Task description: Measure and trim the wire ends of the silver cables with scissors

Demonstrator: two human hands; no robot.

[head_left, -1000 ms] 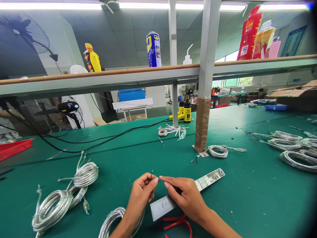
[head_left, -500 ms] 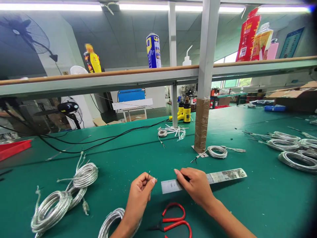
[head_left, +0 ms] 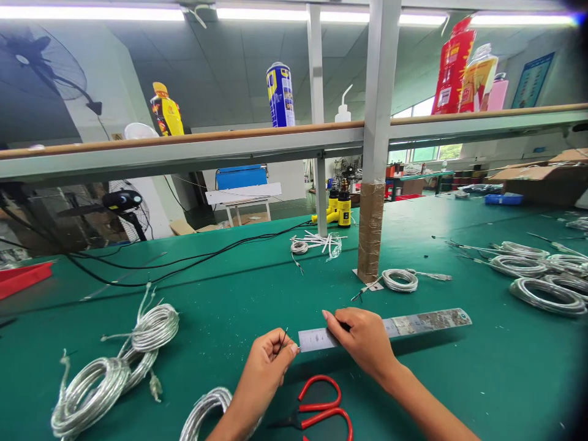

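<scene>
My left hand (head_left: 266, 370) pinches the thin end of a cable, with a dark wire (head_left: 284, 337) poking up between the fingers. My right hand (head_left: 367, 343) is closed around a steel ruler (head_left: 429, 323), whose left end lies close to the left fingertips. Something black shows inside the right grip, mostly hidden. Below and between the hands lie red-handled scissors (head_left: 320, 407). A clear-sheathed cable coil (head_left: 202, 413) is partly covered by my left forearm.
Coiled silver cables (head_left: 94, 392) lie at the left, and several more coils (head_left: 549, 297) at the right. One coil (head_left: 399, 280) sits beside the tape-wrapped post (head_left: 370, 236). Yellow heat guns (head_left: 343, 214) stand behind it. A shelf (head_left: 229, 138) crosses above the green table (head_left: 220, 306).
My left hand has moved slightly right, up to the ruler's end. The ruler has turned a little in view, showing its full far end. The camera view has shifted slightly.
</scene>
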